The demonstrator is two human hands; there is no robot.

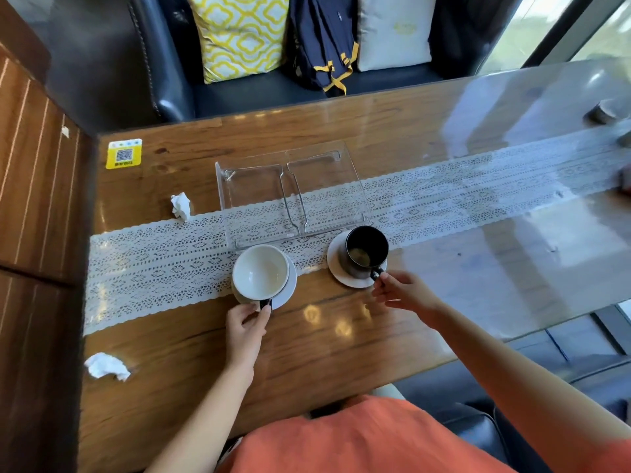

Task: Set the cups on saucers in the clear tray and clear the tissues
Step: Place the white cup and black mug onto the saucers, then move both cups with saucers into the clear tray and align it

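A white-lined cup point(260, 272) with a dark handle is over a white saucer point(288, 289); my left hand point(246, 326) pinches its handle. To the right a black cup point(366, 251) is on or just above another white saucer point(336, 264), and my right hand point(403, 291) grips its handle. Just behind both cups lies the clear two-compartment tray point(293, 192), holding nothing. One crumpled tissue point(181, 205) lies left of the tray. A second crumpled tissue point(106, 366) lies near the table's front left corner.
A white lace runner point(444, 196) crosses the glass-topped wooden table point(341, 336). A yellow QR sticker point(123, 153) sits at the far left corner. A dark bench with cushions point(239, 32) and a bag point(324, 46) stands behind the table. Small dark objects point(602, 110) lie far right.
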